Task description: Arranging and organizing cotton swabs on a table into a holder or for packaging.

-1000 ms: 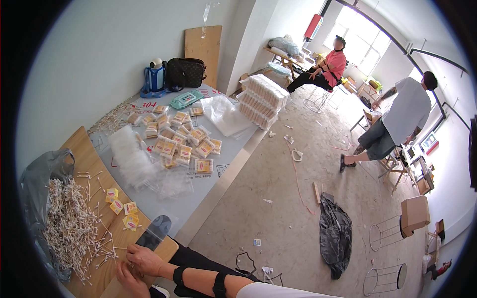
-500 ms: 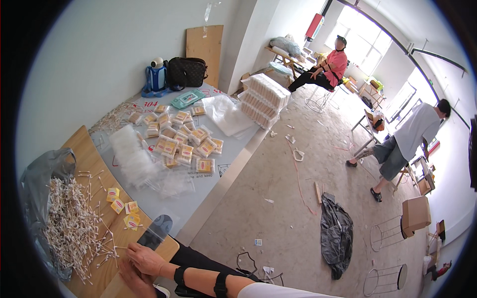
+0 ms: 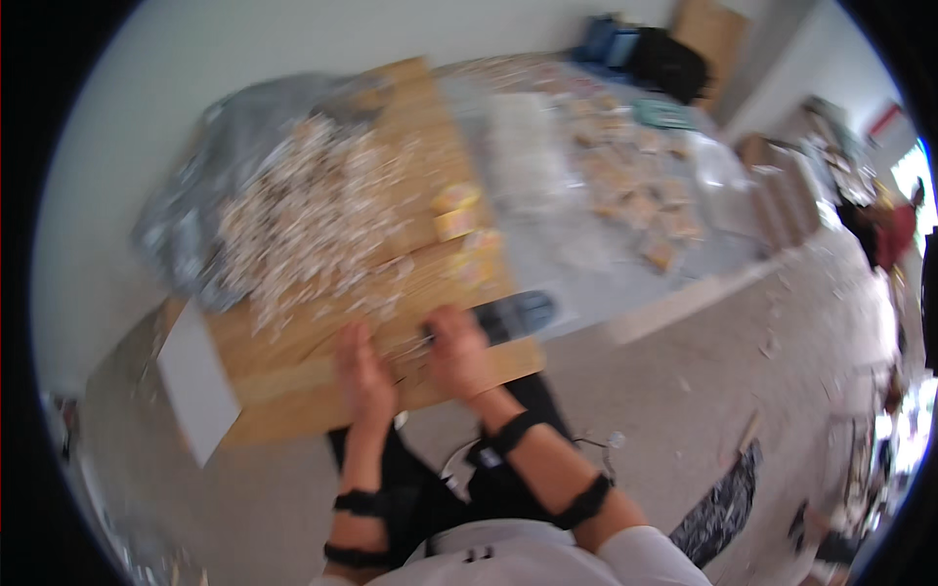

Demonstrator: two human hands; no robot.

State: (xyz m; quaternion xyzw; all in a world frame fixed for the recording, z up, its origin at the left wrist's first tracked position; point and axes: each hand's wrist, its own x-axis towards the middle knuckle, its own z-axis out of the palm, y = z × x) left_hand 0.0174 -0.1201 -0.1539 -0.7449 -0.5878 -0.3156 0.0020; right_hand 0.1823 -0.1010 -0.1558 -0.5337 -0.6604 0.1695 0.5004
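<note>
The picture is smeared by motion. My left hand (image 3: 366, 381) is open at the near edge of the wooden board (image 3: 293, 396), its fingers stretched out together. Just to its right, my right hand (image 3: 457, 354) has its fingers curled in; whatever they hold, if anything, is too blurred to make out. A few thin sticks lie between the two hands. Beyond them spreads a large heap of cotton swabs (image 3: 308, 220), partly on a grey plastic bag (image 3: 205, 186). Several small yellow cards (image 3: 454, 210) lie on the board to the right of the heap.
A grey-topped table (image 3: 586, 293) adjoins on the right, bearing clear plastic bags (image 3: 528, 146), several filled swab packs (image 3: 640, 210) and a green wipes packet (image 3: 664, 114). Stacked packs (image 3: 782, 200) stand at its far end. A white panel (image 3: 198, 381) sits at the board's left corner.
My view has swung left and down, so the board now lies in front of me. My hands, close together before, are now apart with the left one's fingers extended.
</note>
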